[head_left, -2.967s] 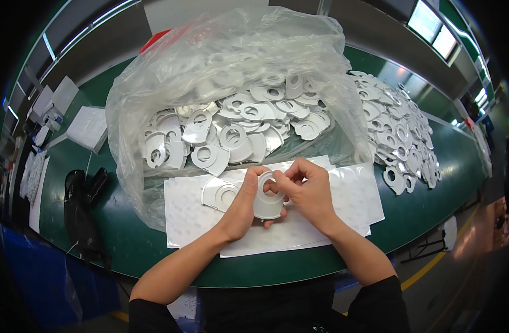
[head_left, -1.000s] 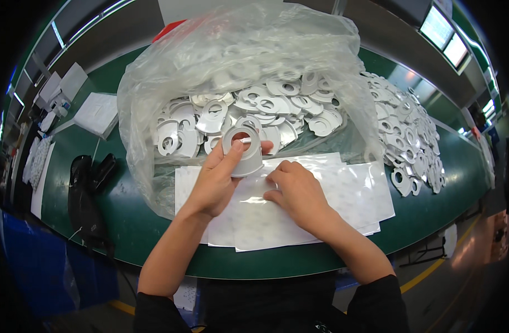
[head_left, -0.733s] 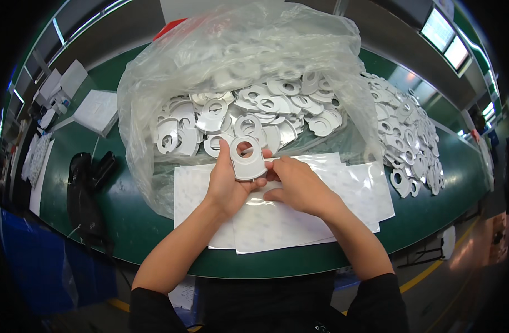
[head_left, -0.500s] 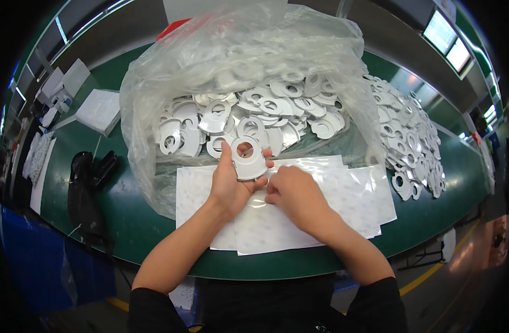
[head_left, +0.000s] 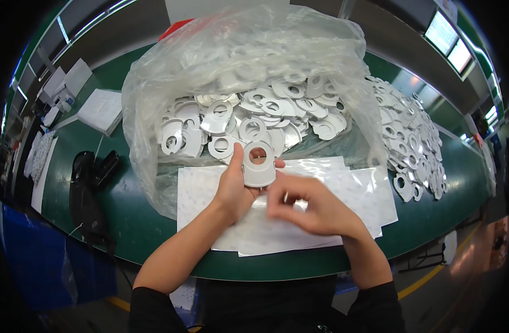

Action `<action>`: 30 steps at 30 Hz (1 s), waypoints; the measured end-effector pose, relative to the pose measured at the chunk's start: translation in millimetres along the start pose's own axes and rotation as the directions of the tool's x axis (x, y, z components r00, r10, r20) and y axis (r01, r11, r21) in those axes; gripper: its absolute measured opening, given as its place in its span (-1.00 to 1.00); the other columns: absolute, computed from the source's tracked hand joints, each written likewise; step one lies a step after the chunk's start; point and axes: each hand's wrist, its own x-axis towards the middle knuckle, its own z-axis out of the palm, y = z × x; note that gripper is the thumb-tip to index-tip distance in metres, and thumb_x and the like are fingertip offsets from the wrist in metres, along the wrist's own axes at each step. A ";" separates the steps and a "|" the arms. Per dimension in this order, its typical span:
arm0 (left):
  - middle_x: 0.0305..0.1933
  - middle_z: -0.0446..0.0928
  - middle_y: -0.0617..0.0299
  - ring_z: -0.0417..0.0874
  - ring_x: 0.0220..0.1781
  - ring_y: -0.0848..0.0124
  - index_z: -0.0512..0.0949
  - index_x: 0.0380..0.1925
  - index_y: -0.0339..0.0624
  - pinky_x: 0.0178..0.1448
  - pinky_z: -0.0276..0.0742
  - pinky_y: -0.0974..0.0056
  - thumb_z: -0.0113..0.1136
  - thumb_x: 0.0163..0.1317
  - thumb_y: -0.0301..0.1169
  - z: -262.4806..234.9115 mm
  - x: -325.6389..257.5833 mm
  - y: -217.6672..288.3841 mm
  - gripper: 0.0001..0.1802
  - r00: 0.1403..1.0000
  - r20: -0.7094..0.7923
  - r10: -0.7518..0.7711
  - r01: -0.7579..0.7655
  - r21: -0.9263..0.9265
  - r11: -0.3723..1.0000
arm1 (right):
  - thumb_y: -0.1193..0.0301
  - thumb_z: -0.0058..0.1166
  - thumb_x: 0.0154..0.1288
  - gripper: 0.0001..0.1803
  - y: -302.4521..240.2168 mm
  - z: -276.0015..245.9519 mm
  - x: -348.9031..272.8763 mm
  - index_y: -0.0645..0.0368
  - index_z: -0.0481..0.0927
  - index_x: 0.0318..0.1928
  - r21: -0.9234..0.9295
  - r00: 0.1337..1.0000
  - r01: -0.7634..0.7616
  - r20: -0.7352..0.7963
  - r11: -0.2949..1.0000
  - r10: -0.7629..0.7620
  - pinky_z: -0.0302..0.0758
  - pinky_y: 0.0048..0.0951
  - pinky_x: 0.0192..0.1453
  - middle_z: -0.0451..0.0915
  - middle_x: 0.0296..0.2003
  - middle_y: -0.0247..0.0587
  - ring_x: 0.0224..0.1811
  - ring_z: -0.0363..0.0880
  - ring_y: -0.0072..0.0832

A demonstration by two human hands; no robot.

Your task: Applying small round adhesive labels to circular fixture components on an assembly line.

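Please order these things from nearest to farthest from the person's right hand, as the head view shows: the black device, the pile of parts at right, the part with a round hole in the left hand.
1. Part with a round hole: in the left hand, just left of the right hand.
2. Pile of parts: to the right.
3. Black device: far left.

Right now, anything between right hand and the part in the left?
Nothing visible between the right hand and the lower right of the white part. Fingers of the left hand show at the part's right edge, higher up; right hand blurred.
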 end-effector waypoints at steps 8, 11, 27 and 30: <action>-0.16 0.52 0.14 0.56 -0.27 0.37 0.38 -0.01 -0.13 -0.41 0.39 0.35 -0.60 0.38 0.17 5.2 -9.6 -6.9 -0.31 0.992 0.090 -0.089 0.083 0.070 0.994 | 0.44 -0.01 0.34 -0.87 38.4 -1.8 13.2 0.26 0.41 -0.25 0.161 0.905 -0.052 -0.410 0.986 0.115 0.43 -0.63 -0.29 0.41 -0.30 -0.35 -0.41 0.40 -0.68; -0.19 0.52 0.14 0.56 -0.28 0.38 0.38 -0.04 -0.13 -0.42 0.39 0.36 -0.61 0.38 0.16 2.8 -7.7 -8.3 -0.31 0.991 0.112 -0.067 0.059 0.071 0.996 | 0.42 -0.02 0.35 -0.87 42.3 -3.5 12.5 0.24 0.40 -0.24 0.283 0.922 -0.144 -0.310 0.948 0.233 0.42 -0.65 -0.35 0.40 -0.28 -0.35 -0.45 0.39 -0.70; -0.20 0.50 0.15 0.55 -0.28 0.38 0.37 -0.03 -0.16 -0.43 0.39 0.36 -0.62 0.39 0.14 1.6 -6.1 -10.2 -0.31 0.991 0.118 -0.068 0.060 0.072 0.996 | 0.41 0.04 0.31 -0.85 43.8 -5.7 12.6 0.25 0.43 -0.29 0.294 0.923 -0.149 -0.302 0.944 0.240 0.43 -0.61 -0.37 0.37 -0.28 -0.35 -0.47 0.42 -0.66; -0.20 0.50 0.15 0.55 -0.28 0.37 0.36 -0.04 -0.17 -0.43 0.39 0.36 -0.62 0.39 0.14 2.1 -5.9 -10.5 -0.31 0.990 0.124 -0.067 0.059 0.063 0.996 | 0.41 0.04 0.31 -0.85 43.9 -5.9 12.7 0.25 0.44 -0.29 0.293 0.922 -0.148 -0.304 0.945 0.238 0.44 -0.61 -0.37 0.37 -0.28 -0.35 -0.48 0.42 -0.66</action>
